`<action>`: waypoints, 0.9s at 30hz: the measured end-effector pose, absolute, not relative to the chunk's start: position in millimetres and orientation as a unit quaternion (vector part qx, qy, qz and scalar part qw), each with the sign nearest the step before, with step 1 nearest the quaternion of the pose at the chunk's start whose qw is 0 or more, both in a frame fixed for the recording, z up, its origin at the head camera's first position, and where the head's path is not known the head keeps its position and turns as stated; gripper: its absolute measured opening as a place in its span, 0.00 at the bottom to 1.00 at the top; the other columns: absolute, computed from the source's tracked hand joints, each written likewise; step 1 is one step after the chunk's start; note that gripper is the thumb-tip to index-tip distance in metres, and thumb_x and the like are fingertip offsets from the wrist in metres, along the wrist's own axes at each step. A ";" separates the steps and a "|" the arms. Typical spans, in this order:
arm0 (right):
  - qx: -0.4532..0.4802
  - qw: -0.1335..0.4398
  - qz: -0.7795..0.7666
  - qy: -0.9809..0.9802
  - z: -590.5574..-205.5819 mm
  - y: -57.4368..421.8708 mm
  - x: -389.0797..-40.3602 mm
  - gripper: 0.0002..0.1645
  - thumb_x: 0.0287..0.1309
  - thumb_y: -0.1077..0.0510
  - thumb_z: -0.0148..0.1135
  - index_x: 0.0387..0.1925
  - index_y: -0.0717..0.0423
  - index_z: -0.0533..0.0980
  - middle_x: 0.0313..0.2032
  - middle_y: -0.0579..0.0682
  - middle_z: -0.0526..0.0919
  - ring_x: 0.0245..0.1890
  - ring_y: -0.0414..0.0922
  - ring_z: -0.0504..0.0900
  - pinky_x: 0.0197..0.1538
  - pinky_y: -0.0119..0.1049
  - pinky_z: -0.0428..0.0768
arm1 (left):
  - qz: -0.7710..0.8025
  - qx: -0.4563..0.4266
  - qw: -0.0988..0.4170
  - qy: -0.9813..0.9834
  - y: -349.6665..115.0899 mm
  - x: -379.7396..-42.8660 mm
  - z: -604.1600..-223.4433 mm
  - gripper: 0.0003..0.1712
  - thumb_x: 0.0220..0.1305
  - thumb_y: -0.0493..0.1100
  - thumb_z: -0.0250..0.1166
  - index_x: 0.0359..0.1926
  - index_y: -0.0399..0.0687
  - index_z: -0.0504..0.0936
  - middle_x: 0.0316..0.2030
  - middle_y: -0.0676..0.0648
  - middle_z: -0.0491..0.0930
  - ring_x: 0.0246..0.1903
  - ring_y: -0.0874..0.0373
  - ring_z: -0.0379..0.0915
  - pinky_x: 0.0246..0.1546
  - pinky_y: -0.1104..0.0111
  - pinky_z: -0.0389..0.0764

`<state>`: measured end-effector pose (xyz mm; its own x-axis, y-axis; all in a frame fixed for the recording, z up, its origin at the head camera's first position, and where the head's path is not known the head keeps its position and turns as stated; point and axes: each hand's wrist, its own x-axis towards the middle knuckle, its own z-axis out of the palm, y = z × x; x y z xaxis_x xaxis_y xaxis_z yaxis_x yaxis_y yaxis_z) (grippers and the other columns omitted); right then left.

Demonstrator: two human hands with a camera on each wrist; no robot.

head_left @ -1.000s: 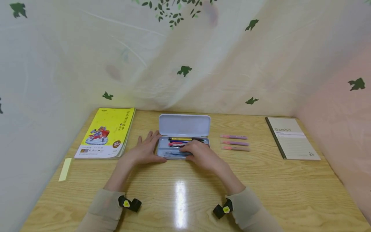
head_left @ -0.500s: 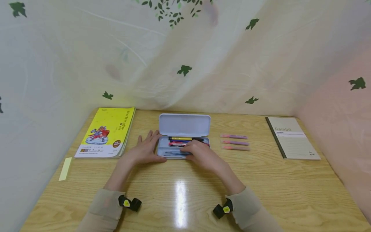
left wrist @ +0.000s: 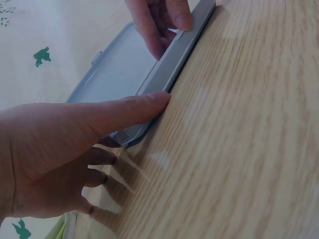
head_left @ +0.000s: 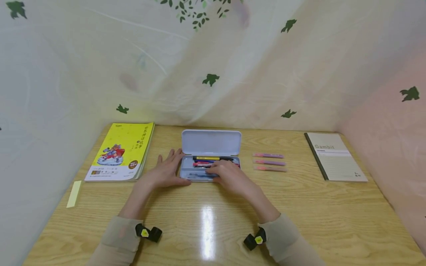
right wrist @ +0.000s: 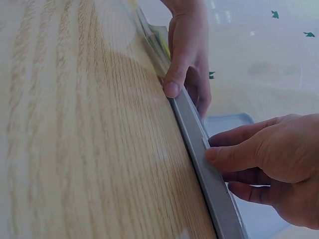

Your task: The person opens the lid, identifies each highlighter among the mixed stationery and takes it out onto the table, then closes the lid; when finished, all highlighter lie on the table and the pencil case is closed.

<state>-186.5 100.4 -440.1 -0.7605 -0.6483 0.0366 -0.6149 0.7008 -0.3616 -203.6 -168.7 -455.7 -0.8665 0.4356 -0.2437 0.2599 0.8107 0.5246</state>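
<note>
A pale blue metal pencil case [head_left: 211, 143] lies with its lid raised at the back of the table. Inside are a yellow-and-black pen [head_left: 207, 158], red and blue pens behind the divider, and slim blue pens [head_left: 199, 175] in the front part. My left hand [head_left: 168, 171] braces the case's left end, fingers spread, thumb along the front wall. My right hand [head_left: 229, 175] reaches over the case's right half, bent fingers inside and thumb [right wrist: 219, 155] at the front rim. I cannot tell what lies between its fingertips, as the hand covers it.
Three pink-and-purple highlighters [head_left: 269, 162] lie right of the case. A grey-white notebook [head_left: 337, 159] is at the far right. On the left lie a yellow book [head_left: 121, 147] and a pale yellow strip [head_left: 74, 194]. A printed cloth [head_left: 166, 74] hangs behind the wooden table [head_left: 179, 225].
The head view has tilted very slightly. Both hands, the pencil case and the pens stay in the same places.
</note>
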 end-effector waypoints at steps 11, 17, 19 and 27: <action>-0.339 0.052 -0.184 0.921 -439.8 100.2 -183.7 0.19 0.62 0.64 0.69 0.55 0.52 0.86 0.53 0.51 0.86 0.55 0.50 0.82 0.61 0.48 0.80 | 0.245 0.187 0.176 0.935 -168.3 -203.4 -455.1 0.61 0.59 0.65 0.72 0.81 0.45 0.50 0.83 0.34 0.40 0.82 0.32 0.30 0.75 0.28 0.30; -0.345 0.049 -0.183 0.919 -439.9 101.9 -184.8 0.19 0.62 0.63 0.70 0.54 0.50 0.86 0.52 0.50 0.88 0.53 0.49 0.82 0.59 0.46 0.81 | 0.244 0.188 0.175 0.935 -167.8 -203.9 -455.0 0.61 0.59 0.65 0.72 0.81 0.44 0.50 0.82 0.33 0.40 0.82 0.31 0.30 0.74 0.27 0.31; -0.345 0.049 -0.184 0.919 -440.6 102.2 -185.6 0.19 0.62 0.63 0.70 0.54 0.49 0.86 0.51 0.49 0.88 0.52 0.48 0.82 0.58 0.46 0.81 | 0.242 0.188 0.174 0.936 -167.7 -204.0 -455.1 0.61 0.59 0.65 0.72 0.81 0.43 0.50 0.82 0.33 0.41 0.81 0.31 0.31 0.74 0.27 0.32; -0.346 0.053 -0.197 0.916 -442.4 103.1 -188.0 0.18 0.63 0.62 0.69 0.53 0.47 0.87 0.49 0.48 0.89 0.51 0.47 0.85 0.57 0.45 0.83 | 0.245 0.189 0.173 0.935 -167.1 -203.2 -453.9 0.60 0.59 0.64 0.72 0.81 0.43 0.51 0.82 0.32 0.41 0.81 0.30 0.31 0.74 0.27 0.32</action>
<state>-188.0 103.1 -442.4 -0.7546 -0.6549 0.0402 -0.6135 0.6825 -0.3972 -203.2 -167.1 -453.9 -0.8686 0.4381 -0.2315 0.2680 0.8084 0.5241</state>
